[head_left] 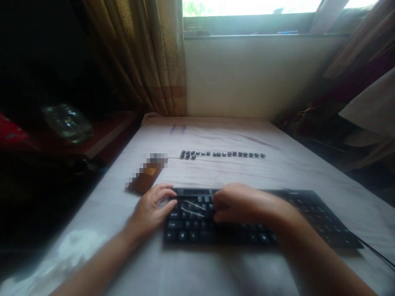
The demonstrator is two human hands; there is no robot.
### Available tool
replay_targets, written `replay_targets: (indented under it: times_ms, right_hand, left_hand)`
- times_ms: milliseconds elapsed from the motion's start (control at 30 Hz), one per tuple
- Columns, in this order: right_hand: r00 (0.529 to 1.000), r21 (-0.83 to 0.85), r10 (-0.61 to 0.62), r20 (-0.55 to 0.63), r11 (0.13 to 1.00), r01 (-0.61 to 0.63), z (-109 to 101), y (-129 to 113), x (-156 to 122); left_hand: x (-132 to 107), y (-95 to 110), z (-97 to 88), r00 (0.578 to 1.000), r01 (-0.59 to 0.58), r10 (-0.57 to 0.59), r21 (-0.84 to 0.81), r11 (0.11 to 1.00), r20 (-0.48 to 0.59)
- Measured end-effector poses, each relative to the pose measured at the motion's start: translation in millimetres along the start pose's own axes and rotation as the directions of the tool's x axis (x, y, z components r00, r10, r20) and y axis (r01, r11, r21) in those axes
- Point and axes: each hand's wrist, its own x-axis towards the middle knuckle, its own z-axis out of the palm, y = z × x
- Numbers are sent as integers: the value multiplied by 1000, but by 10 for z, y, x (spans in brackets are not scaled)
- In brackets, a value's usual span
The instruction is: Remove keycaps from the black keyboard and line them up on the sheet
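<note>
A black keyboard (222, 237) lies flat across the near half of a pale desk (216, 271), its long side facing the wearer. Two thin, pale, wire-like strips (193, 212) cross its upper left keys; what they are is too blurred to tell.

The right hand (239, 201) is over the middle of the keyboard, knuckles up and fingers curled down into the keys. Its grip looks drawn in, but the fingertips are hidden, so whether they pinch a key cannot be told. The left hand (156, 209) touches the keyboard's upper left corner, its grip loose, with thumb and fingers apart; it seems to be steadying that end.

The step in hand appears to be close fingertip work on single keys. The next move would seem to call for a firm left hand and a small, careful pinch from the right.

Beyond the keyboard, what look like loose keycaps (188, 153) stand in a neat row, doubled at the row's left end. Left of them and nearer lies a flat brown object (145, 181), partly pixelated. A cable (376, 253) trails off at the right. Behind the desk are a pale wall (231, 74), a golden curtain (163, 61) and a bright window (247, 7).
</note>
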Motion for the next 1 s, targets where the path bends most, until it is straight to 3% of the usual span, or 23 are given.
replay_targets:
  times_ms: [133,267,400,500,667,1000]
  right_hand:
    - [993,-35,-15,-119,999,11,14,30,7]
    - [939,-23,-147,-312,989,148,65,-10,91]
    - [891,80,-169,-423,972,222,158,-142,217]
    - [897,179,-161,-413,951,253,218,-244,267]
    - [924,312,-195,-328,901,301,251,-328,260]
    - [923,454,-183,-339,827,331,296,-334,294]
  left_hand:
    - [18,21,8,1000,27,-27,-53,998,-4]
    - [-5,33,11,1000,4,-8,-149,989,-24]
    - [-55,71,11,988,-130,124,-63,990,-93]
    - [-86,130,9,957,-243,246,38,969,-152]
    - [-122,210,16,911,-333,353,122,935,-213]
    - [-140,273,23,919,-334,350,112,936,-184]
